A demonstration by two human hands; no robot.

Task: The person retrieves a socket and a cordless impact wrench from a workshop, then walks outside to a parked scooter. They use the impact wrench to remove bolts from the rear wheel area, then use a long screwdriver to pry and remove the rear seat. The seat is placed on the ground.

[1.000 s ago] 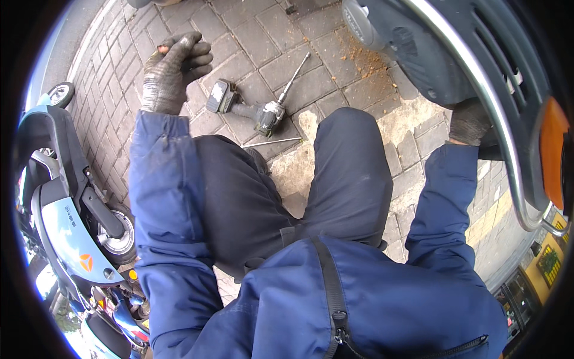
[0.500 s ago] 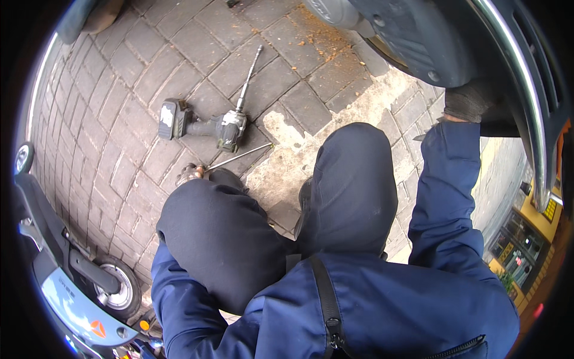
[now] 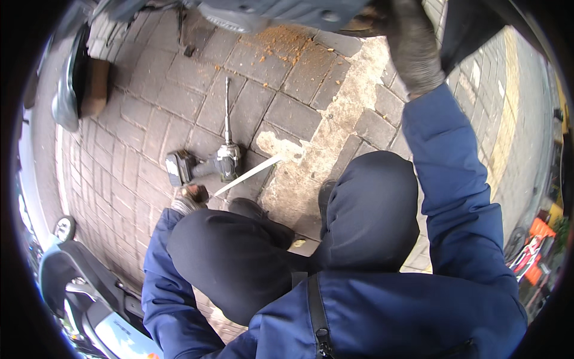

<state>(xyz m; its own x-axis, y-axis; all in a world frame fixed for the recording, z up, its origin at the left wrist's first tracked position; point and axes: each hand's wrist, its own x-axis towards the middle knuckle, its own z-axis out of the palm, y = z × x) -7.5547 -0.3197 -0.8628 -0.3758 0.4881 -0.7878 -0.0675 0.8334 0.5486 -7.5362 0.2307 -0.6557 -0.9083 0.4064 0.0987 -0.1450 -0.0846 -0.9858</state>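
- Left hand (image 3: pixel 192 196), gloved, out beyond the left knee (image 3: pixel 224 254); its fingers look closed on the near-left end of a thin pale rod (image 3: pixel 251 175).
- Rod slants away to the far right, its free end over the pale strip (image 3: pixel 350 84) in the pavers (image 3: pixel 161 125). Blurred; cannot tell whether the tip touches down.
- Drill (image 3: pixel 228 161) lies on its side just beyond the rod, bit pointing away. Whether the two touch, cannot tell.
- Right hand (image 3: pixel 415 51), gloved, reaches to the far right, up beside the dark vehicle body (image 3: pixel 287 13). Its fingers run out of sight; cannot tell whether they grip or only rest there.
- Hands well apart, one low at the left, one high at the right.
- Orange crumbs (image 3: pixel 287 54) scattered on the pavers under the dark body.
- Good handling, my judgement: a firm, full grip at the rod's end, since so long a piece would swing easily if pinched.
- Best to lift it clear on the near side of the drill, so that it does not snag there.
- Tip low and clear of the right knee (image 3: pixel 373 203); right arm steady, weight balanced over both feet.
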